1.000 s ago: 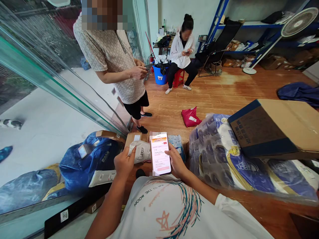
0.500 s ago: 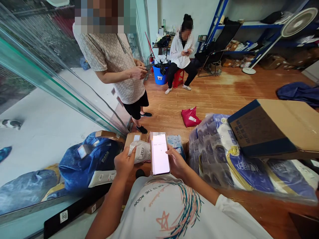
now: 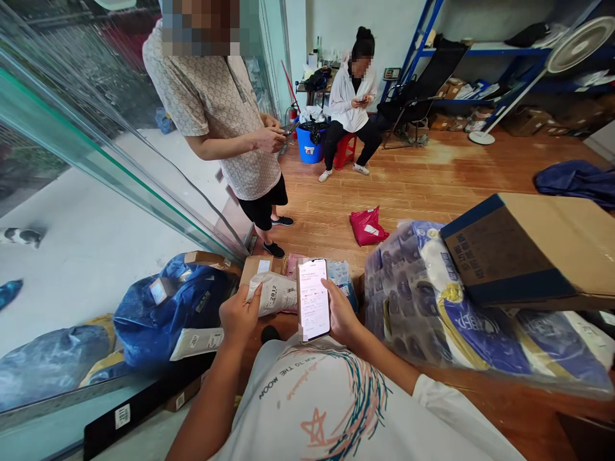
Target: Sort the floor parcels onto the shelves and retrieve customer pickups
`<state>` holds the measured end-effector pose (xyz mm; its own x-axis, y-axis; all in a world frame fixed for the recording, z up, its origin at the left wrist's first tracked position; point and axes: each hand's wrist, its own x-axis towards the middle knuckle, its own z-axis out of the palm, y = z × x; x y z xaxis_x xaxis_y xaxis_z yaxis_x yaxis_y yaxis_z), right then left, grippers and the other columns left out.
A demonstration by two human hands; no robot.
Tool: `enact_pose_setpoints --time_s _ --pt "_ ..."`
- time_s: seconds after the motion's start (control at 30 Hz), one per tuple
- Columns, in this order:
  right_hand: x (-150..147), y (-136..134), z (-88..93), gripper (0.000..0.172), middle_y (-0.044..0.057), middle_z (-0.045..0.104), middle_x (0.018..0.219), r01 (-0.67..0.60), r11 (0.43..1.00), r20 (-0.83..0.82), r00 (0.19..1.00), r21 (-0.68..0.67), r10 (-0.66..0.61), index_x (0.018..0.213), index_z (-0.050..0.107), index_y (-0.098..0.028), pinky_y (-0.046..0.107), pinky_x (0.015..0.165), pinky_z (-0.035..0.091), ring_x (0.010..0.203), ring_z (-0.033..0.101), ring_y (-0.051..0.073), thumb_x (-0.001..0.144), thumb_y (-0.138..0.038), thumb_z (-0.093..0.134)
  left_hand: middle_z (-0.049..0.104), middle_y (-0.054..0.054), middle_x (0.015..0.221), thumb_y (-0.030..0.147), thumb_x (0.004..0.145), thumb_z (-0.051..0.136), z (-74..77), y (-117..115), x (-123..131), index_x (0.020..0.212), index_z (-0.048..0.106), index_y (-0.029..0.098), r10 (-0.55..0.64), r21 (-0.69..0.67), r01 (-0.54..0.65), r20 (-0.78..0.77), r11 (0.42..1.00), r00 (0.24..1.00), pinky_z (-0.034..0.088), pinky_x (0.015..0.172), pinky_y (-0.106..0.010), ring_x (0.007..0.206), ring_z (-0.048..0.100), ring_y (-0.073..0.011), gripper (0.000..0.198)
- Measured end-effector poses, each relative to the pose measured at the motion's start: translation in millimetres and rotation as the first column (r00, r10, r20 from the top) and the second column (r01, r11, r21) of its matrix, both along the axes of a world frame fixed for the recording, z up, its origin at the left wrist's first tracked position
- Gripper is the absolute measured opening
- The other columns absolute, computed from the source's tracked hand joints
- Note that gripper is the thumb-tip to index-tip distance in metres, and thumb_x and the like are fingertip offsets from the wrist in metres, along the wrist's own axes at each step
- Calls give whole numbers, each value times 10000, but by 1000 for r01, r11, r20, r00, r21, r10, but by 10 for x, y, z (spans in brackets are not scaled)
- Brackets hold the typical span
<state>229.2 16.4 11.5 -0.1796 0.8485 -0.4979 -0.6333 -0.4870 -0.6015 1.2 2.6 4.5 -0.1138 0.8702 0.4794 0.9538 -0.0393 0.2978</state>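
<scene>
My left hand (image 3: pixel 240 315) pinches the edge of a white parcel bag (image 3: pixel 277 294) between thumb and fingers; its label reads 2012. In my right hand (image 3: pixel 342 312) is a smartphone (image 3: pixel 314 307), held upright with the thumb over the right side of its lit screen. Lines of text fill the screen, too small to read. The phone is just to the right of the bag. Behind them lie a cardboard box (image 3: pixel 263 263) and a blue-and-white package (image 3: pixel 342 274), both partly hidden.
Blue sacks (image 3: pixel 168 314) with parcels lie left, beside a glass door (image 3: pixel 120 150). Plastic-wrapped paper rolls (image 3: pixel 401 288) and a large carton (image 3: pixel 552 250) stand right. A red parcel (image 3: pixel 368 225) is on the floor. One person (image 3: pixel 235 128) stands ahead; another (image 3: pixel 353 102) sits behind.
The phone has shifted slightly right, and its mostly blank screen now shows lines of text. More of the white bag's label shows. My left hand keeps its pinch.
</scene>
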Motion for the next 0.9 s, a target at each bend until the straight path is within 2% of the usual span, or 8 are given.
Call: enact_pose_setpoints --time_s 0.17,0.43,0.63,0.73,0.9 --pt "-15 -3 42 337 18 728 922 -34 999 -74 997 1 34 959 645 -218 369 826 479 915 659 253 748 -480 636 420 40 460 403 882 552 18 -3 11 605 494 191 0 -6 0 17 1000 1000 254 495 -241 441 424 -110 354" --pt "-3 9 21 280 3 727 969 -10 998 -57 998 58 13 978 628 -230 355 856 478 964 650 247 730 -359 624 387 51 462 406 880 555 64 20 57 597 481 190 -12 -12 12 53 1000 999 254 492 -236 434 389 -100 364" --pt "5 19 -41 268 4 712 1006 -19 997 -19 1000 68 20 994 623 -250 381 819 498 939 654 251 755 -371 640 408 43 461 408 877 553 76 35 70 599 497 191 -6 -24 8 72 1000 997 256 496 -243 434 395 -106 357" --pt "1 26 -18 245 3 713 1003 -23 998 -14 1000 67 24 973 635 -258 373 808 498 902 659 241 761 -379 659 412 44 465 401 878 554 74 41 71 603 498 191 -15 -26 17 73 1000 997 257 500 -243 437 392 -104 351" --pt "5 24 40 306 2 719 961 -59 995 -30 998 82 61 1025 619 -257 335 717 494 815 663 227 742 -353 688 367 56 461 389 877 564 89 42 74 588 459 194 -23 -25 25 67 999 998 241 493 -245 431 363 -98 364"
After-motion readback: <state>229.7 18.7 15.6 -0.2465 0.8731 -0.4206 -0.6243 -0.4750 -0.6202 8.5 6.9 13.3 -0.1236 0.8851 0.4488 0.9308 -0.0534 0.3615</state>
